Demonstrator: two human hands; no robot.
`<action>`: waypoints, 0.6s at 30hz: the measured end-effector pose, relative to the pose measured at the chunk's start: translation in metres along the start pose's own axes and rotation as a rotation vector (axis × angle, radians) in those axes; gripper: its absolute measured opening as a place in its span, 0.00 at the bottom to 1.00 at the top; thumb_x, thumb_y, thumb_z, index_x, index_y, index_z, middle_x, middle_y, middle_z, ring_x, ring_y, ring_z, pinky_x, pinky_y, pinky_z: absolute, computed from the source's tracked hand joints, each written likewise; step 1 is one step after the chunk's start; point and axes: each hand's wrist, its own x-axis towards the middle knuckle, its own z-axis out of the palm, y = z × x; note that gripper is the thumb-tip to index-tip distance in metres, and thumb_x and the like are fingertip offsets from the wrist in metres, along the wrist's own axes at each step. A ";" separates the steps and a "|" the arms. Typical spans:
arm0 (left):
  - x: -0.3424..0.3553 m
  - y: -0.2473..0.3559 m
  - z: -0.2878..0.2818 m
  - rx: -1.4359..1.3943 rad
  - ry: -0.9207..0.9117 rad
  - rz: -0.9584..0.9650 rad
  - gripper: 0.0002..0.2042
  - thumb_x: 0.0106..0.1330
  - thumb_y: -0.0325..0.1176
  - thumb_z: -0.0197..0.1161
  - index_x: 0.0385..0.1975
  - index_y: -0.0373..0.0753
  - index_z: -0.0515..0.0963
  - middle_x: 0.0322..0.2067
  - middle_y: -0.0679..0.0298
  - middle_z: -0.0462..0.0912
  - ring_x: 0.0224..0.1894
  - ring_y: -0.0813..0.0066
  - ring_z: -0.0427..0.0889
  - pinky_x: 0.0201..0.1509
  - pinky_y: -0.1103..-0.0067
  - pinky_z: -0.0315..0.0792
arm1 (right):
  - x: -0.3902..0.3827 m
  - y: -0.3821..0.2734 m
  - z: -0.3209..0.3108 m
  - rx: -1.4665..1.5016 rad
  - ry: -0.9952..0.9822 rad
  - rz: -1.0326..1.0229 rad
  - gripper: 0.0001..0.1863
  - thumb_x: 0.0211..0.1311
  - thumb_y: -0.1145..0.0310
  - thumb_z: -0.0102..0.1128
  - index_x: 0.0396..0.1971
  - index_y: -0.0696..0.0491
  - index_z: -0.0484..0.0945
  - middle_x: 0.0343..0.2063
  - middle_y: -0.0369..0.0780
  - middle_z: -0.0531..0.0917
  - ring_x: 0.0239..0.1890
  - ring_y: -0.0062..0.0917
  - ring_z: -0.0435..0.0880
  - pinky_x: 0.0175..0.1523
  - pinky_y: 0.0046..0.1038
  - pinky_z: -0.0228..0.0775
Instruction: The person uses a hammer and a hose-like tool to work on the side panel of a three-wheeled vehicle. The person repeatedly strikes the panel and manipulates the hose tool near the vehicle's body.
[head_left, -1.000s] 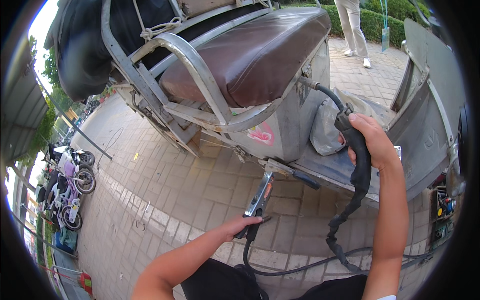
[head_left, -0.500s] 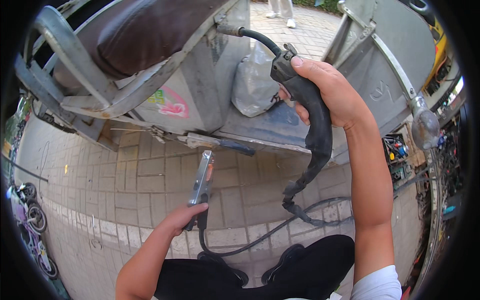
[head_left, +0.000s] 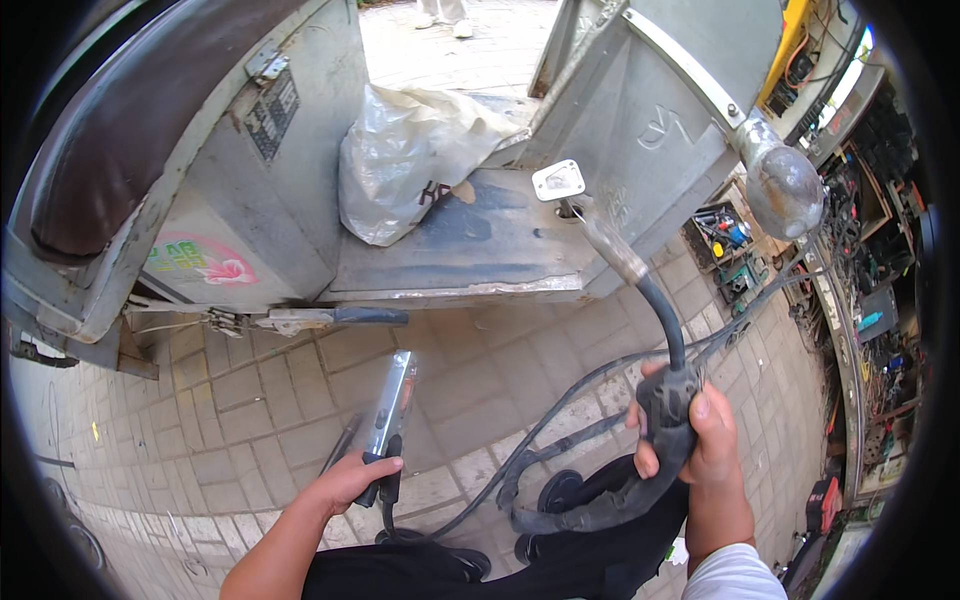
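My right hand (head_left: 715,435) is closed around the black handle of a welding gun (head_left: 668,400), its fingers wrapped at the front. The gun's curved neck points up and away, its nozzle (head_left: 613,248) appearing just in front of a white foot pedal (head_left: 558,180) on the vehicle's floor; whether they touch I cannot tell. My left hand (head_left: 350,482) grips the dark handles of a shiny metal ground clamp (head_left: 392,400), held low over the paving. A black cable runs from the clamp toward the right. The gun's sleeved cable (head_left: 570,512) loops near my knees.
A grey metal vehicle (head_left: 460,285) with a brown seat (head_left: 110,110) stands in front. On its floor sits a whitish plastic bag (head_left: 395,175). Tools crowd a tray (head_left: 725,235) and shelves (head_left: 880,290) at right. A person's feet (head_left: 445,25) show beyond.
My right hand has brought the welding gun down and closer to me, its nozzle now by the pedal. The view has turned right. My left hand still holds the clamp.
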 end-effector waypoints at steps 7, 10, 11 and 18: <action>0.017 0.005 0.027 -0.106 -0.092 -0.034 0.21 0.60 0.42 0.72 0.46 0.35 0.75 0.35 0.64 0.77 0.37 0.74 0.76 0.40 0.74 0.72 | -0.045 0.051 -0.041 0.343 0.337 -0.108 0.29 0.76 0.53 0.41 0.64 0.63 0.61 0.38 0.56 0.77 0.18 0.36 0.79 0.23 0.40 0.74; 0.019 0.003 0.033 -0.120 -0.065 -0.030 0.21 0.60 0.41 0.73 0.46 0.36 0.74 0.36 0.64 0.77 0.37 0.73 0.77 0.39 0.74 0.74 | -0.041 0.050 -0.049 0.405 0.450 -0.092 0.28 0.77 0.54 0.40 0.64 0.62 0.62 0.39 0.54 0.77 0.19 0.36 0.79 0.25 0.41 0.74; 0.020 -0.003 0.032 -0.104 -0.043 -0.041 0.21 0.60 0.41 0.73 0.47 0.37 0.74 0.36 0.65 0.78 0.38 0.73 0.78 0.40 0.73 0.75 | -0.035 0.048 -0.052 0.403 0.450 -0.049 0.27 0.76 0.49 0.41 0.62 0.54 0.66 0.40 0.48 0.78 0.19 0.32 0.78 0.26 0.39 0.73; 0.018 0.006 0.036 -0.023 0.019 -0.034 0.22 0.61 0.42 0.73 0.48 0.35 0.76 0.38 0.65 0.80 0.40 0.73 0.79 0.44 0.75 0.75 | -0.009 0.049 -0.076 0.752 0.629 -0.035 0.24 0.76 0.47 0.43 0.44 0.56 0.73 0.41 0.43 0.79 0.31 0.34 0.80 0.37 0.43 0.75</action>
